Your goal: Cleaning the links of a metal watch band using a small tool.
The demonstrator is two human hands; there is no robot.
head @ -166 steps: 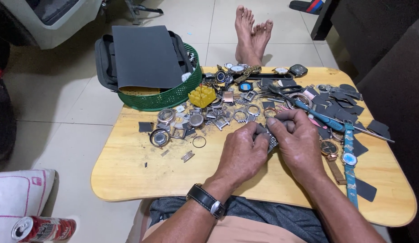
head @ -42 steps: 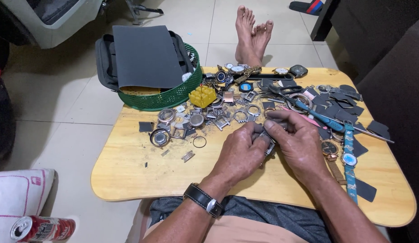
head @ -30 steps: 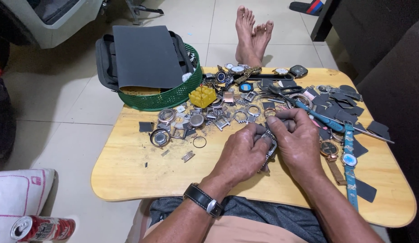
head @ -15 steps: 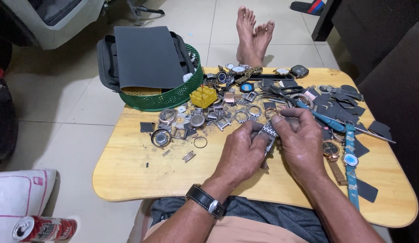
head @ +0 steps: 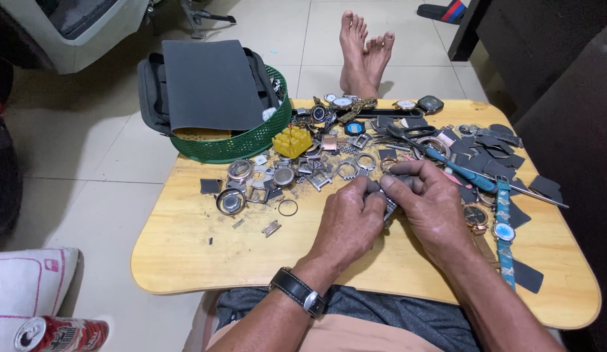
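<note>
My left hand (head: 348, 221) and right hand (head: 428, 207) meet over the middle of the wooden surface (head: 186, 254), and between them I hold a small metal watch bracelet piece (head: 389, 207). The fingers of both hands are curled in tight on it, thumbs pressed close together above it; most of the piece is hidden, only a bit of silver links shows between my knuckles. I wear a black-strapped wristwatch (head: 298, 291) on my left wrist.

The near edge of the surface runs just under my forearms, and the left front part is open wood, with only a small spring-like link (head: 271, 228) and a thin metal ring (head: 288, 207) lying on it. Ahead of my hands the room closes up: watch cases (head: 230, 201), bezels and a yellow block (head: 292, 139) crowd the far half. To my right lie a blue-handled tool (head: 461, 171), a blue-strapped watch (head: 503, 229) and dark cut scraps (head: 528, 276), right out to the right edge. A green basket (head: 233, 147) with a dark grey sheet (head: 211, 85) on it overhangs the far left corner.

Against half a second ago, my hands have closed over the piece and sit a little lower; then the links stood up in plain view between my fingertips. Nothing else on the surface has moved.
</note>
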